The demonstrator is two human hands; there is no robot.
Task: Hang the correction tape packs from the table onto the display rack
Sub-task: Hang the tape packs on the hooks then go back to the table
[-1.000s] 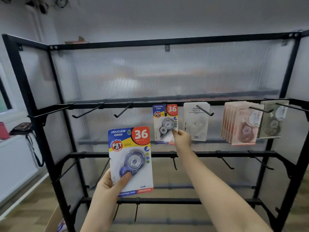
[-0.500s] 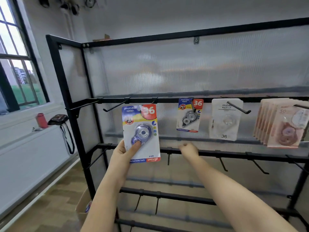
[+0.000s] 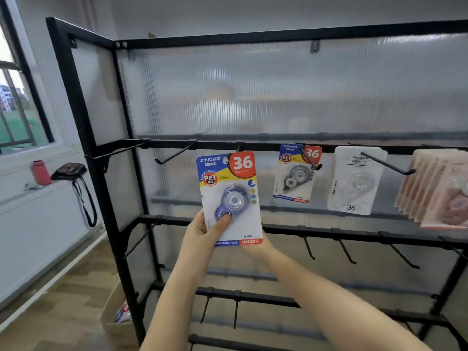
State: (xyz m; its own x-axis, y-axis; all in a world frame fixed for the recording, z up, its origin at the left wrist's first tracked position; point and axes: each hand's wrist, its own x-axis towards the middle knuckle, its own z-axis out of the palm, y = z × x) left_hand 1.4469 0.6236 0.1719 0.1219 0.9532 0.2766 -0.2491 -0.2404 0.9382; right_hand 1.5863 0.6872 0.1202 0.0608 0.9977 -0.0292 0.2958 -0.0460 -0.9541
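Progress looks like midway at best. Display rack (image 3: pixel 83 102) already carries one blue pack (image 3: pixel 295 173) on a hook, a white pack (image 3: pixel 354 181) at 3 o'clock from it, and a pinkish stack (image 3: pixel 435 193) further right. Another blue correction tape pack (image 3: pixel 229 196) is up in front of the top rail, its hole near an empty hook (image 3: pixel 238 148), not threaded yet. Left hand (image 3: pixel 200 236) grips it, thumb on the blister. Right hand (image 3: pixel 258 245) is mostly hidden behind the bottom edge, so can't tell its grip. Plenty of bare hooks left at 9 o'clock and below; no bench in view.
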